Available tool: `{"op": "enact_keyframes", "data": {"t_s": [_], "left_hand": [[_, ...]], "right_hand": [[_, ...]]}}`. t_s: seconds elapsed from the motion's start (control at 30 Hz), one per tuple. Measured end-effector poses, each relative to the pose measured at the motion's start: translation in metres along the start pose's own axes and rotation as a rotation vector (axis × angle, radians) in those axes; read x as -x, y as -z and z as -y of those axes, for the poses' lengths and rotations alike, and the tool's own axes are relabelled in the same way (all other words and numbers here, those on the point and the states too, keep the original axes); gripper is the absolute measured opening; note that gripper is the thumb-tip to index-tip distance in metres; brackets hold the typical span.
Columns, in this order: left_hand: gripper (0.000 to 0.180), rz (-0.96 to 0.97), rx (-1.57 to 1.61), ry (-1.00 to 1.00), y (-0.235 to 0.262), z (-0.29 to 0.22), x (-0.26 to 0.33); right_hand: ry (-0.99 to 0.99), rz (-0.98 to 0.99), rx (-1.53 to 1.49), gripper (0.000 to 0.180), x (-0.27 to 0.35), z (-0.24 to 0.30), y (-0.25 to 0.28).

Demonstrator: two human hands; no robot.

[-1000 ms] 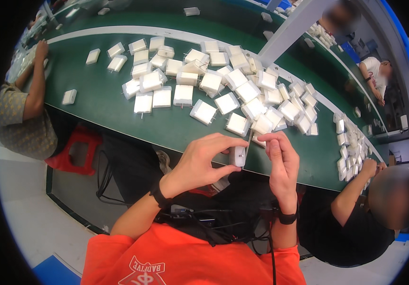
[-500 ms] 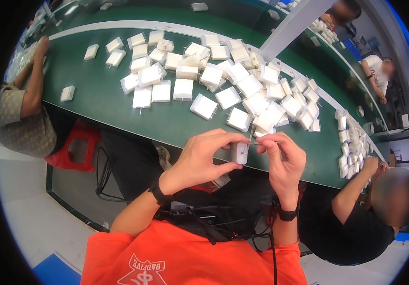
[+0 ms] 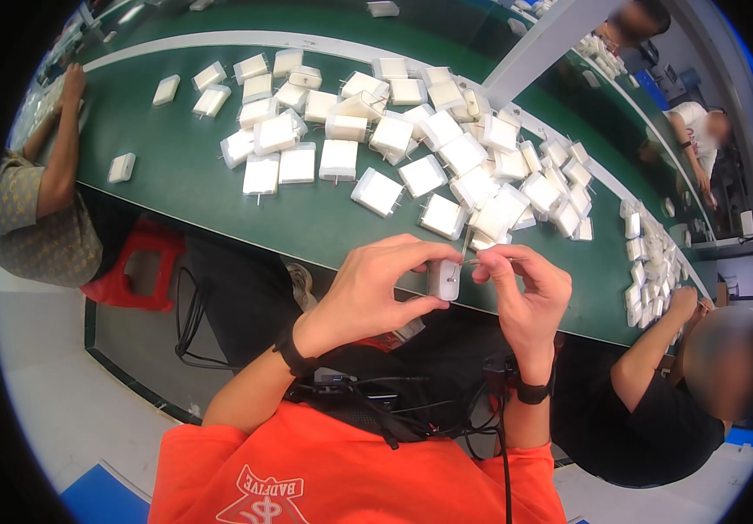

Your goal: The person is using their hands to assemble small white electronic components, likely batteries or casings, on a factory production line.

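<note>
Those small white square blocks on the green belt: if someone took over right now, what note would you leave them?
Left hand: holds one small white square plastic block above the near edge of the green belt.
Right hand: pinches a thin metal pin at the block's top.
Many loose white blocks lie piled on the belt ahead.
Done: one block picked up.
Left: the pile.

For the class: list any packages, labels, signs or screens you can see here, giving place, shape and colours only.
White square boxes: heaped across the green table, flat, plain white.
One small white box: held between left hand and right hand.
Shirt print: bottom edge, white on orange.
No screens or signs visible.
</note>
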State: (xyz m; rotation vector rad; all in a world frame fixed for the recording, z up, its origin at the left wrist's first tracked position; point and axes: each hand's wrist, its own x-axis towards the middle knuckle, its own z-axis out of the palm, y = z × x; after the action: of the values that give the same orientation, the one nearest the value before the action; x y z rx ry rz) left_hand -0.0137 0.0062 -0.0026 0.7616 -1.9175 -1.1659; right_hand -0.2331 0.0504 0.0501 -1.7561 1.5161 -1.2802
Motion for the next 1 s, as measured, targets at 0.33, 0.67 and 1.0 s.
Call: {"op": "enact_keyframes", "data": {"t_s": [0.33,0.67,1.0], "left_hand": [[0.053,0.002,0.001,0.003,0.002,-0.002,-0.001],[0.053,-0.006,-0.007,0.002,0.000,-0.003,0.001],[0.054,-0.018,-0.051,-0.057,0.001,-0.002,-0.005]], "right_hand": [[0.009,-0.032,-0.022,0.008,0.002,-0.005,0.000],[0.007,-0.031,-0.048,0.009,0.005,-0.008,0.000],[0.029,-0.033,0.080,0.004,-0.001,0.005,0.001]]}}
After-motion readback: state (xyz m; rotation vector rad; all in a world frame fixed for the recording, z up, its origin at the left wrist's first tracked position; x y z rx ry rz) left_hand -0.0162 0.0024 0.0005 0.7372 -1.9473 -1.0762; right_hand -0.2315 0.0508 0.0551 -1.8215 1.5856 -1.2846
